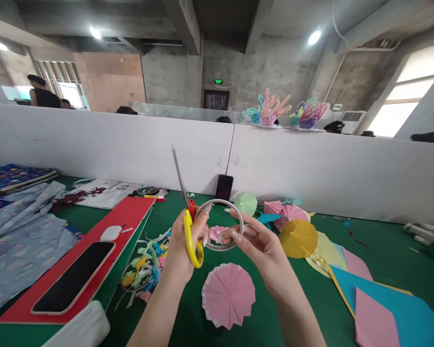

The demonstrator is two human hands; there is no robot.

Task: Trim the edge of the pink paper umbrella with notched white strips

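My left hand point(183, 246) is closed round yellow-handled scissors point(188, 226), whose shut blades point up and slightly left. Its fingertips also touch a clear tape roll point(238, 219). My right hand point(262, 248) pinches that tape roll from the right side, thumb and fingers on its rim. Both hands hover above the green table point(383, 246). Directly below them lies a pleated pink paper circle with a white edge point(228, 294).
A black phone point(72, 277) lies on a red board point(130, 212) at left, with patterned paper point(18, 241) beyond. Paper scraps point(144, 270) sit left of my wrists. Small paper umbrellas point(298, 237) and coloured sheets point(383, 308) lie right. A white partition point(311, 168) stands behind.
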